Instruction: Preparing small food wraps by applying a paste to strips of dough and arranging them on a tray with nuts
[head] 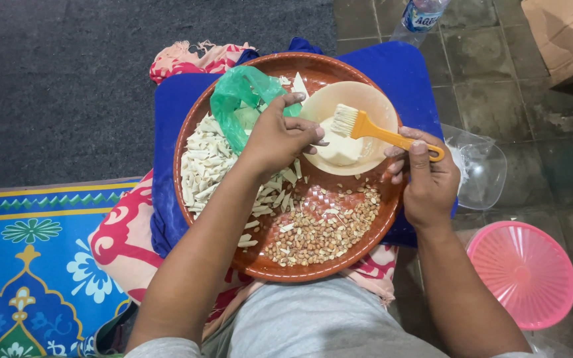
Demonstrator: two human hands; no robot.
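Note:
A round brown tray (197,126) rests on a blue cushion (167,113) in front of me. It holds a heap of small pale folded strips (203,166), loose peanuts (319,232), a green plastic bag (237,106) and a cream bowl (379,106) of pale paste. My right hand (429,179) grips the orange handle of a small brush (366,126), whose bristles hang over the bowl. My left hand (280,136) reaches across the tray and pinches a small pale strip at the bowl's left rim.
A pink ribbed plastic lid (522,272) lies on the tiled floor at the right. A clear plastic container (482,169) sits behind my right hand. A water bottle (416,16) stands at the top. A patterned blue mat (28,265) covers the floor at the left.

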